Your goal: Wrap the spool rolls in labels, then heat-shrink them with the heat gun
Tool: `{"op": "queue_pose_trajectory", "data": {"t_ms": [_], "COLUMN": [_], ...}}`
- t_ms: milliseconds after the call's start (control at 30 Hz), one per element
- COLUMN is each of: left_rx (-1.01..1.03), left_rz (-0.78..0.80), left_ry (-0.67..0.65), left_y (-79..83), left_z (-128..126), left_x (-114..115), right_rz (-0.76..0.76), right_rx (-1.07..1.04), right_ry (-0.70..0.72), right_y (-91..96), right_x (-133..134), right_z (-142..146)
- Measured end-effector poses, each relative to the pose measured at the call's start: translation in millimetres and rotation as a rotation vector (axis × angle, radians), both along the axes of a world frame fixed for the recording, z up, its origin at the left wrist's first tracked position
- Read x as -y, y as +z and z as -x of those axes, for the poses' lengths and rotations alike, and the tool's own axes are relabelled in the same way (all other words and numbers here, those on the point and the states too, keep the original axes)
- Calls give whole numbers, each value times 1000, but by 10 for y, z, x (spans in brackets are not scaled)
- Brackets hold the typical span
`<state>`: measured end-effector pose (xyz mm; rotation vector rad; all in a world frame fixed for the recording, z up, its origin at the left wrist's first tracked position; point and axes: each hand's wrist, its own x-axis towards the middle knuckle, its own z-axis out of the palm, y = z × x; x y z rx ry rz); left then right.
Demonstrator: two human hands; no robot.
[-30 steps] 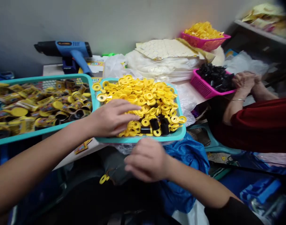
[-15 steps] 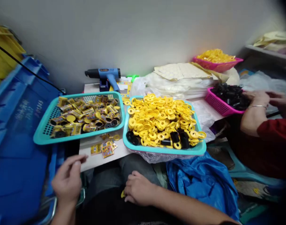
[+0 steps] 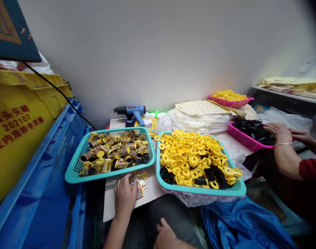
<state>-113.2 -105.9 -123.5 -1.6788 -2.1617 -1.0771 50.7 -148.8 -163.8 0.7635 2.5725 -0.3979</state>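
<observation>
My left hand point(image 3: 124, 195) lies on the small table's front edge, fingers curled over a few yellow printed labels point(image 3: 139, 188) just below the left teal basket point(image 3: 72, 174). That basket holds several label-wrapped black rolls point(image 3: 113, 152). The right teal basket point(image 3: 199, 190) is heaped with yellow plastic rings point(image 3: 191, 152) and a few black tubes point(image 3: 217, 176). My right hand point(image 3: 165, 237) rests low on my lap, fingers folded under; I cannot make out anything in it.
A blue heat gun point(image 3: 133, 112) stands at the back by the wall. Blue point(image 3: 44, 193) and yellow point(image 3: 20, 124) crates stack on the left. Another person's hands point(image 3: 285, 133) reach into a pink basket of black tubes point(image 3: 248, 133). A blue plastic bag point(image 3: 241, 224) lies below.
The view has pulled back and risen. My left hand left the yellow rings, swung out left, then came onto the labels below the left basket. My right hand sank lower on my lap.
</observation>
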Motion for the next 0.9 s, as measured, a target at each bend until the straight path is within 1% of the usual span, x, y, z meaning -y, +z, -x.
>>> {"op": "queue_pose_trajectory", "data": {"t_ms": [100,167,200,267,300,333,400,433,467,500,567,600,633,667,700,767,800,833,867,900], "left_rx": [26,33,33,31,31,31,29,26,19,7,-20,-33,-41,-44,-40,-35,-39,-59,-87,-136], "left_rz": [-9,-16,-23,-45,-57,-69,-82,-84,-84,-80,-70,-70,-77,-93,-119,-181,-188,-156,-85,65], "left_ry": [-18,-58,-90,-169,-210,-248,-311,-337,-358,-374,-382,-375,-366,-357,-350,-335,-316,-292,-259,-226], "left_y": [49,80,93,115,126,137,157,165,169,170,167,170,181,207,251,403,506,621,737,847], "left_z": [16,41,55,75,78,74,47,27,5,-16,-45,-48,-42,-27,-3,64,104,145,186,226], "left_x": [-61,-71,-66,-33,-7,21,76,99,119,138,178,201,226,248,260,229,171,79,-45,-195], "right_rz": [15,29,42,80,98,57,-89,-199,-326,-445,-694,-763,-788,-770,-712,-576,-525,-491,-467,-448], "right_rx": [-55,-86,-116,-217,-393,-578,-858,-947,-989,-973,-844,-800,-786,-800,-829,-880,-892,-903,-916,-929], "right_ry": [-5,13,24,47,17,-50,-179,-247,-343,-432,-578,-610,-607,-572,-516,-398,-367,-356,-361,-371], "right_y": [77,253,399,807,1052,1305,1751,1912,2020,2075,2059,2013,1960,1908,1864,1802,1779,1754,1727,1693], "right_x": [-32,-58,-74,-123,-162,-217,-380,-486,-602,-719,-918,-981,-1010,-1006,-971,-848,-780,-719,-670,-634], "right_z": [13,-79,-158,-371,-494,-618,-854,-957,-1045,-1117,-1198,-1205,-1192,-1160,-1117,-1012,-959,-910,-866,-829]}}
